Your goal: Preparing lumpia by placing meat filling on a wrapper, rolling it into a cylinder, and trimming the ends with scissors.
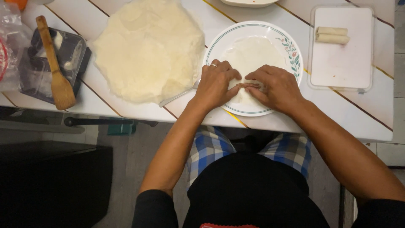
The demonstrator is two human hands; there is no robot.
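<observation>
both our hands are curled over the wrapper [253,52] on the flowered plate [291,50] at the bench [363,114] edge. left hand [215,84] and right hand [274,86] pinch the near fold with fingertips touching (filling mostly hidden). the roll's long axis runs left-right, directly under both hands. finished rolls [332,35] lie likewise on the white board [341,63].

Looks like a home kitchen. Shown by a white striped table [363,114], floral-rimmed white ceramic plate [291,50], flat wooden spatula [55,67], and round stack of pale dough wrappers [147,46].
</observation>
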